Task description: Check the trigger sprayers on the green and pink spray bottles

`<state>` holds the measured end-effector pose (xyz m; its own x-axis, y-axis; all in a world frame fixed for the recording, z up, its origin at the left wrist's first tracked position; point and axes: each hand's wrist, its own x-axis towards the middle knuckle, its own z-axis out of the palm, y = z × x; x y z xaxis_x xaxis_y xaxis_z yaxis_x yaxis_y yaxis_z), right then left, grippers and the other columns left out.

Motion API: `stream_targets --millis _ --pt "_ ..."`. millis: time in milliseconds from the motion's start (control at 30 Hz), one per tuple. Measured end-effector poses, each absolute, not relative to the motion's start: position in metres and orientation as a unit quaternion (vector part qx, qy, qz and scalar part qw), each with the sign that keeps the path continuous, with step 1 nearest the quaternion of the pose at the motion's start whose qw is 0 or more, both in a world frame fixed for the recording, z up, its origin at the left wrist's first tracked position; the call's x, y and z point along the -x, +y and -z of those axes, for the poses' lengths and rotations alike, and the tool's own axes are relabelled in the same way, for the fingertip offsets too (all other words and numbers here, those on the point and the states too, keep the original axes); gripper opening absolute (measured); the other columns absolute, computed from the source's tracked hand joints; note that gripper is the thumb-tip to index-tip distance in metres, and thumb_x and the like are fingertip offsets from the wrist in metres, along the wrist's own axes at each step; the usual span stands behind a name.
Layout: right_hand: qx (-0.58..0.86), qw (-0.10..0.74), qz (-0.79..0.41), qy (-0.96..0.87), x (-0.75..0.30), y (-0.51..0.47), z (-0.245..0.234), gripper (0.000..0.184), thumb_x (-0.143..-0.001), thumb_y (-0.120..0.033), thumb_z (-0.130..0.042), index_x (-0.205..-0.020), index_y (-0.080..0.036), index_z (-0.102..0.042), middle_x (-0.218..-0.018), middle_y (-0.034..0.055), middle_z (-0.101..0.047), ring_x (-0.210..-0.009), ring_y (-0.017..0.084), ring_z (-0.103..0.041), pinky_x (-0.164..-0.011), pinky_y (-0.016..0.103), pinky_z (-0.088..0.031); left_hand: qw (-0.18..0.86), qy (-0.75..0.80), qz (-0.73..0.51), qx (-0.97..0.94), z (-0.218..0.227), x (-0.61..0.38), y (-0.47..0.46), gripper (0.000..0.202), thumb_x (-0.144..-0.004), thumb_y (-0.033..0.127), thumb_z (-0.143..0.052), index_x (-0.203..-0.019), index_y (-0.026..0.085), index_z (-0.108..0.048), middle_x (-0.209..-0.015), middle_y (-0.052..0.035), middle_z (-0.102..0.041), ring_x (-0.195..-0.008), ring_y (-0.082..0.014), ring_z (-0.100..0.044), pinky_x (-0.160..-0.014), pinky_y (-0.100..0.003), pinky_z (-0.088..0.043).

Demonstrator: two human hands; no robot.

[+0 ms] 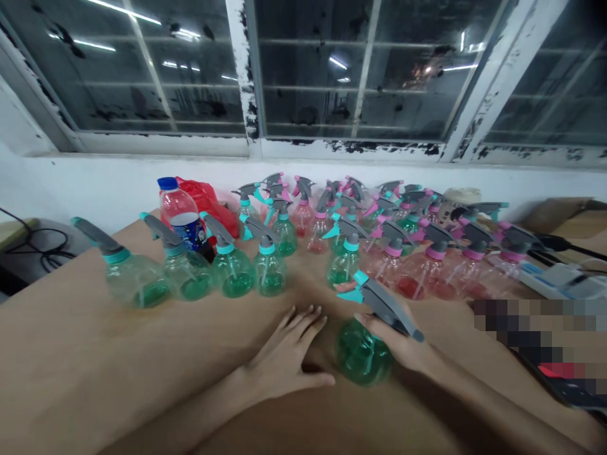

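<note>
My right hand [403, 341] is wrapped round the neck of a green spray bottle [360, 357] with a grey and turquoise trigger head, tilted a little over the table. To its left, my left hand [289, 351] lies on the wooden table [199, 373] with fingers spread, holding nothing. Beyond my left hand stands a green spray bottle [272, 275], one of several in a row reaching left. Behind the held bottle is another green spray bottle [345, 262]. A red spray bottle [422, 278] stands behind my right hand, among several with pink collars.
At the back left, a large plastic bottle with a blue cap [177, 205] stands against a red plastic bag [208, 202]. More spray bottles crowd along the wall. On the right are a power strip [554, 278], cables, a cardboard box [564, 215] and a partly blurred dark phone-like object [569, 388].
</note>
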<state>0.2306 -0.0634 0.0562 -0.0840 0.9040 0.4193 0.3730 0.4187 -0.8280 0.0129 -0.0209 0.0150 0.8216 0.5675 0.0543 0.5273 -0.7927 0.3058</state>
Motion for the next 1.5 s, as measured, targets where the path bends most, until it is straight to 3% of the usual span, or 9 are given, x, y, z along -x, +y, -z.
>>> stream_targets --millis 67,367,633,700,900,1500 --pt "0.479 0.488 -0.268 -0.679 -0.231 -0.057 -0.055 0.030 -0.080 -0.021 -0.054 -0.109 -0.027 -0.062 -0.087 0.0012 -0.068 -0.082 0.022 -0.066 -0.077 0.035 -0.052 0.120 0.286 -0.061 -0.949 -0.012 -0.006 -0.014 0.087 -0.081 0.066 -0.055 -0.143 0.011 -0.029 -0.149 -0.0151 -0.026 -0.138 -0.0300 -0.020 -0.111 -0.050 -0.011" --pt "0.455 0.488 -0.269 -0.694 -0.225 -0.031 -0.057 0.030 -0.080 -0.025 -0.055 -0.109 -0.031 -0.063 -0.105 0.0012 -0.068 -0.101 0.024 -0.061 -0.093 0.041 -0.045 0.109 0.288 -0.058 -0.950 -0.005 0.002 -0.005 0.083 -0.086 0.064 -0.048 -0.145 0.011 -0.026 -0.152 -0.0148 -0.015 -0.139 -0.0305 -0.009 -0.111 -0.051 -0.008" --pt "0.442 0.497 -0.280 -0.692 -0.225 -0.025 -0.058 0.014 -0.078 -0.020 -0.054 -0.088 -0.027 -0.062 -0.082 0.0000 -0.068 -0.073 0.018 -0.065 -0.065 0.031 -0.053 0.137 0.291 -0.065 -0.945 -0.002 0.003 -0.004 0.083 -0.084 0.062 -0.054 -0.147 0.018 -0.022 -0.153 -0.0113 -0.011 -0.139 -0.0311 -0.009 -0.111 -0.052 -0.008" --pt "0.436 0.492 -0.279 -0.700 -0.225 -0.024 -0.058 0.019 -0.077 -0.018 -0.055 -0.091 -0.028 -0.063 -0.086 -0.0002 -0.069 -0.075 0.018 -0.065 -0.066 0.030 -0.052 0.133 0.290 -0.067 -0.945 -0.002 0.003 -0.004 0.083 -0.084 0.062 -0.053 -0.147 0.017 -0.024 -0.153 -0.0118 -0.012 -0.139 -0.0313 -0.009 -0.112 -0.052 -0.008" --pt "0.431 0.469 -0.283 -0.717 -0.225 -0.022 -0.062 0.034 -0.080 -0.022 -0.054 -0.112 -0.031 -0.062 -0.106 0.0018 -0.068 -0.100 0.023 -0.063 -0.088 0.039 -0.050 0.136 0.291 -0.065 -0.945 -0.006 0.002 -0.005 0.080 -0.085 0.062 -0.052 -0.146 0.016 -0.026 -0.152 -0.0127 -0.016 -0.139 -0.0319 -0.011 -0.111 -0.052 -0.011" --pt "0.407 0.475 -0.317 -0.713 -0.225 -0.020 -0.059 0.040 -0.080 -0.018 -0.054 -0.117 -0.031 -0.060 -0.116 0.0014 -0.065 -0.109 0.022 -0.060 -0.093 0.038 -0.048 0.121 0.294 -0.041 -0.947 -0.007 0.003 -0.005 0.080 -0.086 0.064 -0.048 -0.146 0.014 -0.026 -0.153 -0.0130 -0.012 -0.140 -0.0309 -0.009 -0.111 -0.051 -0.011"
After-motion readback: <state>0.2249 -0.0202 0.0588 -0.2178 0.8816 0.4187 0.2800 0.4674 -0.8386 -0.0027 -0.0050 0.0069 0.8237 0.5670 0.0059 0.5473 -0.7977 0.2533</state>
